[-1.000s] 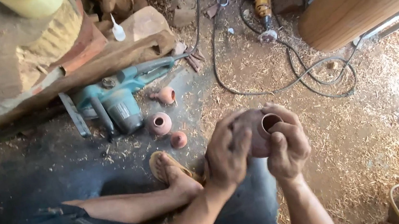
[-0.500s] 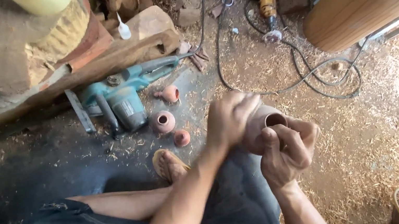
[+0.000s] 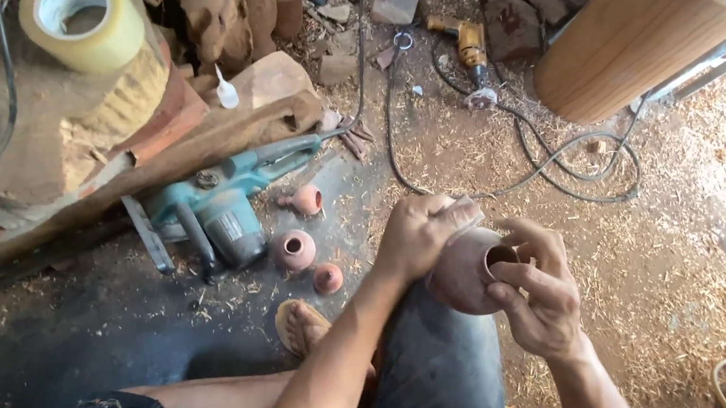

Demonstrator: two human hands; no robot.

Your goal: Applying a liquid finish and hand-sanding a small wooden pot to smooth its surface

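Observation:
A round reddish wooden pot (image 3: 467,270) with a dark mouth rests above my right knee. My right hand (image 3: 538,295) grips it from the right side, thumb at the rim of the mouth. My left hand (image 3: 424,228) presses on the pot's top with fingers closed; whether something small is pinched under them is hidden. Three smaller reddish pots (image 3: 295,249) stand on the dark floor to the left, near my sandalled foot (image 3: 301,325).
A teal electric power tool (image 3: 220,206) lies by a wooden slab (image 3: 182,145) with a roll of yellow tape (image 3: 82,25). A yellow drill (image 3: 470,44) and black cable (image 3: 560,174) lie on sawdust. A large wooden cylinder (image 3: 642,18) stands at right.
The view has shifted down and the pot sits lower in frame. My left hand has slid across the top of the pot; my right hand keeps its hold.

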